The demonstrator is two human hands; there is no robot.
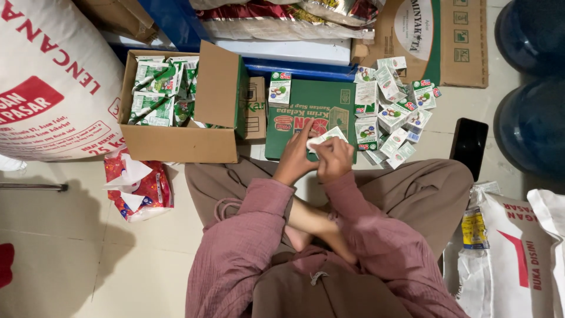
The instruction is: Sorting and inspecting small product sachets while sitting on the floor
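Both hands meet over the flat green carton [306, 115] on the floor. The left hand [294, 154] and right hand [334, 158] each grip one small white-and-green packet [325, 137], held just above the carton's near edge. Right of the carton lies a loose pile of packets [391, 115]; left of it, an open cardboard box [176, 109] is partly filled with packets. Judging by this, part of the sorting is done and the loose pile remains.
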